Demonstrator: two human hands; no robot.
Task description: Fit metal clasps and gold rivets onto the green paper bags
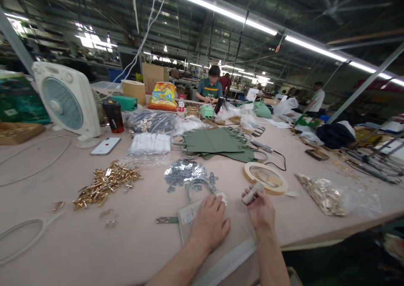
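My left hand (pixel 210 223) lies knuckles-up on a clear flat plate (pixel 189 212) near the table's front edge, fingers curled down onto a small pale piece I cannot make out. My right hand (pixel 260 208) is closed round a short pale cylinder (pixel 252 192), held upright just right of the plate. A grey curved strap (pixel 197 185) lies just beyond my left fingers. A small metal strip (pixel 166 220) lies left of the plate.
A heap of brass fittings (pixel 105 184), a heap of silver parts (pixel 186 172), tape rolls (pixel 267 177), green cut pieces (pixel 221 145), a bag of gold parts (pixel 325 195), a white phone (pixel 105 145) and a fan (pixel 67 100) sit on the table. A person (pixel 210 88) works at the far end.
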